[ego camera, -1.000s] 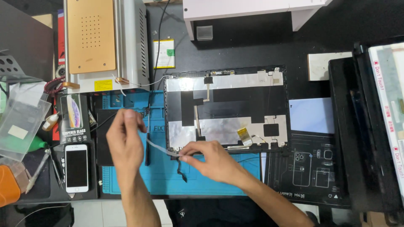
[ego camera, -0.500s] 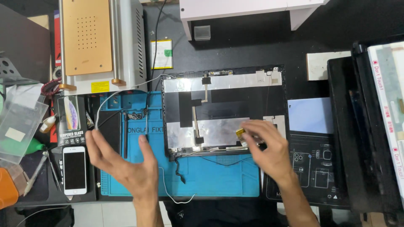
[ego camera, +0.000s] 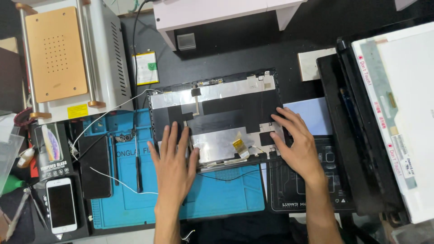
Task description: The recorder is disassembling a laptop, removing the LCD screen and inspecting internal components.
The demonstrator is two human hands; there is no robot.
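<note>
Both hands are pressing flat on the opened laptop lid back cover.

The left hand point(ego camera: 174, 169) is lying palm down, fingers spread wide, on the near left corner of the laptop lid back cover point(ego camera: 217, 118), gripping nothing; the right hand point(ego camera: 296, 147) is resting open on its near right edge, fingers fanned out. The cover, foil-lined with a yellow-tipped flex cable point(ego camera: 238, 145), is sitting mid-bench, overlapping the blue repair mat point(ego camera: 212, 199). Left of the hands, a screwdriver point(ego camera: 138, 162) and a dark phone point(ego camera: 95, 166) are lying on the mat, a white phone point(ego camera: 61, 204) nearer. Far left, a screen separator machine point(ego camera: 68, 54) is standing; right, an LCD panel point(ego camera: 398, 113).
</note>
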